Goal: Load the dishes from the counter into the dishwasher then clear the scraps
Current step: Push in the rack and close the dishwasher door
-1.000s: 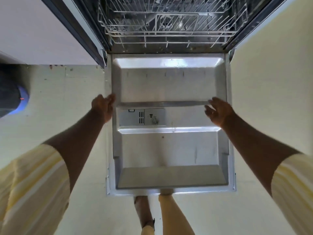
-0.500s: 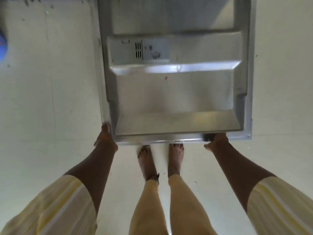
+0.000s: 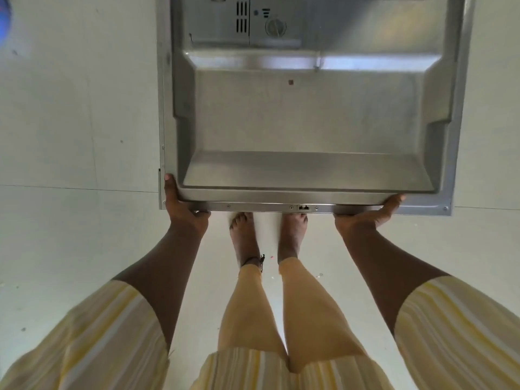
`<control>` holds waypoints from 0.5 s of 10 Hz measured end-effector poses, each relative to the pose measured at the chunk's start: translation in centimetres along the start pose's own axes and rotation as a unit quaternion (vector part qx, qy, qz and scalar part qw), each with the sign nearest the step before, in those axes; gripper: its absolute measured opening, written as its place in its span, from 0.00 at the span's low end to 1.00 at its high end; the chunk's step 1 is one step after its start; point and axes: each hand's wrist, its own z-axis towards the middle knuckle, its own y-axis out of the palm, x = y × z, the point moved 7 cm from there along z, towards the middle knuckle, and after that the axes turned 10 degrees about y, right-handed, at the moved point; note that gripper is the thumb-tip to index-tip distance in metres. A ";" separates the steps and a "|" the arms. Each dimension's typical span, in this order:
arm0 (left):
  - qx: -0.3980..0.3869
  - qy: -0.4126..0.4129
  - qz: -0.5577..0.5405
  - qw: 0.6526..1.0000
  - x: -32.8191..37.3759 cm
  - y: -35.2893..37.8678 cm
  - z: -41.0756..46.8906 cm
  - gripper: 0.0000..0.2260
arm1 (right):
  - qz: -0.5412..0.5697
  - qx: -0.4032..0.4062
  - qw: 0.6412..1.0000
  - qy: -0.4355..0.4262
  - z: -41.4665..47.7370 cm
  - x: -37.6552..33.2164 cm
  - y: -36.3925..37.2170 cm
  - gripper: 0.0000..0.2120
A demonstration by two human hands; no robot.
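Stainless dishwasher door (image 3: pixel 309 114) lies open, inner face up, above the pale floor (image 3: pixel 70 136); left hand (image 3: pixel 183 211) clamps its near left corner, thumb on top; right hand (image 3: pixel 365 216) grips the near edge rightward, fingers apparently curled beneath; detergent dispenser (image 3: pixel 219 22) sits at the far end.

I see the flat silver metal dishwasher door (image 3: pixel 309 114) lying open before me, above the pale tiled floor (image 3: pixel 70 220). My left hand (image 3: pixel 183 204) holds its near left corner. My right hand (image 3: pixel 365 212) holds the near edge further right. The small square soap box (image 3: pixel 244 21) sits at the door's far end. My bare feet (image 3: pixel 244 235) stand on the floor between my hands.
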 end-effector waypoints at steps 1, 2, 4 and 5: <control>0.037 0.026 0.014 0.999 2.1 -1.4 -4.7 0.24 | 0.450 -0.105 0.871 0.165 -14.1 -6.8 -8.3 0.22; 0.026 0.016 -0.020 0.999 5.8 -0.9 -10.1 0.28 | 0.665 -0.097 0.730 0.128 -23.3 -13.4 -19.0 0.29; -0.009 0.020 -0.059 0.998 15.8 2.7 -21.7 0.27 | 0.671 -0.100 0.720 0.150 -35.4 -20.6 -27.7 0.11; -0.053 0.041 -0.091 0.994 21.1 6.0 -26.7 0.29 | 0.650 -0.114 0.742 0.115 -40.1 -25.9 -32.2 0.01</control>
